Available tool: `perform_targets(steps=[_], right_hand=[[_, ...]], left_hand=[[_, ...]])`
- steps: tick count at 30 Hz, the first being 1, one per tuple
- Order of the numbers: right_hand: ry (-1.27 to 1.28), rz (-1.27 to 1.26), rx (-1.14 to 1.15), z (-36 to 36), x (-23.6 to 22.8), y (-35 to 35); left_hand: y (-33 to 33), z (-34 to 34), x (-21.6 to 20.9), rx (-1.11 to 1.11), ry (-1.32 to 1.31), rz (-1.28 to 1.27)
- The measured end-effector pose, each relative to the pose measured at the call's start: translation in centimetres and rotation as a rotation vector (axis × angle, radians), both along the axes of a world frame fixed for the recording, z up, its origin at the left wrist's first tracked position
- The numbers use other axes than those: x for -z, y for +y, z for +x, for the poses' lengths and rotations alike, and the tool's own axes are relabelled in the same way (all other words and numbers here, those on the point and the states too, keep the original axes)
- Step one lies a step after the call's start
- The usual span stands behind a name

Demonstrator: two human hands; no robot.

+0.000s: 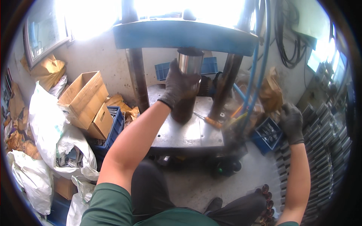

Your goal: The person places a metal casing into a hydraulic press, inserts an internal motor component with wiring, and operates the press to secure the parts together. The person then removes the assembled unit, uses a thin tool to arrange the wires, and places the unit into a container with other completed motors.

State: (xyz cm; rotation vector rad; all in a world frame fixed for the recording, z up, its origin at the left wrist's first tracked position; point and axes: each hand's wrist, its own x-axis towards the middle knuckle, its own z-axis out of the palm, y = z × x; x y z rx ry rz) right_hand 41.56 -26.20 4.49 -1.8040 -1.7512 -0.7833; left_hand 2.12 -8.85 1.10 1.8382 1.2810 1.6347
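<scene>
Room: cluttered workshop corner, bright window behind, cardboard boxes and white sacks at your left.
Press: blue-framed press on dark steel columns, grey steel bed plate below.
Stock: rows of grey metal cylinders stacked at your right.
Workpiece: shiny steel cylinder sleeve stands upright on the bed, under the ram.
Left hand: gloved, you're gripping the sleeve's side.
Right hand: gloved, blurred, near the stock; can't tell its grip.
Progress: sleeve looks seated; pressing judged not yet done.

head cam | worn high, fisheye | faces down-forward | close over press table | single view
</scene>
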Motion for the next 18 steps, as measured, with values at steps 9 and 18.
perform_targets(steps=[9,18], right_hand=[[-0.117,-0.046,-0.169,-3.3,2.5,-8.8],[0.052,-0.519,-0.42,-16.8,7.9,-11.6]], left_hand=[[-9.7,0.1,11.2,0.578,-0.866,-0.047],[-13.2,-0.1,18.5,0.561,-1.104,-0.679]])
